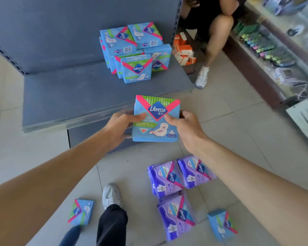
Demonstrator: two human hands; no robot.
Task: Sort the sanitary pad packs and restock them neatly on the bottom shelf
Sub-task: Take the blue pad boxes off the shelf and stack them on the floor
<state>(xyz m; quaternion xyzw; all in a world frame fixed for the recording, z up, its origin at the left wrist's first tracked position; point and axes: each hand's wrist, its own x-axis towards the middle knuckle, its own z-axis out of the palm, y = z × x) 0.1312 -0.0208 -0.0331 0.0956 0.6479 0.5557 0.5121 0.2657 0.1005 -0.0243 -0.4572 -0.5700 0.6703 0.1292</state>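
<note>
Both my hands hold a blue Libresse pad pack [156, 128] upright, just in front of the grey bottom shelf [75, 96]. My left hand [122, 126] grips its left edge and my right hand [184, 127] grips its right edge, thumbs on the front face. More packs may sit behind it; I cannot tell. Several blue packs [134, 52] are piled at the back right of the shelf. Three purple packs [178, 185] lie on the floor below my right arm. Single blue packs lie on the floor at lower left [81, 211] and lower right [220, 222].
Another person's leg and white shoe [202, 77] stand right of the shelf, beside orange and white boxes [183, 50]. A glass display counter [274, 55] runs along the right. My own shoe [111, 194] is on the tiled floor below.
</note>
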